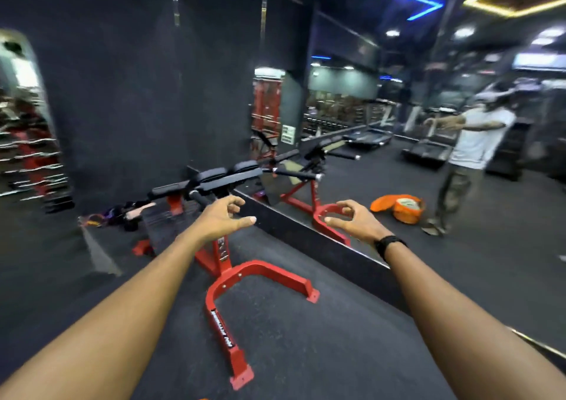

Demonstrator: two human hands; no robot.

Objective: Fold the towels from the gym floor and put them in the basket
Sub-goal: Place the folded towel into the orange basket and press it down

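Right now my left hand and right hand reach out w/ loosely curled fingers, holding nothing. Orange basket shows in mirror at 2 o'clock. Risk: tripping on red bench frame underfoot.

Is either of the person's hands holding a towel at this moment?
No: the left hand and the right hand both reach forward with loosely curled fingers and hold nothing.
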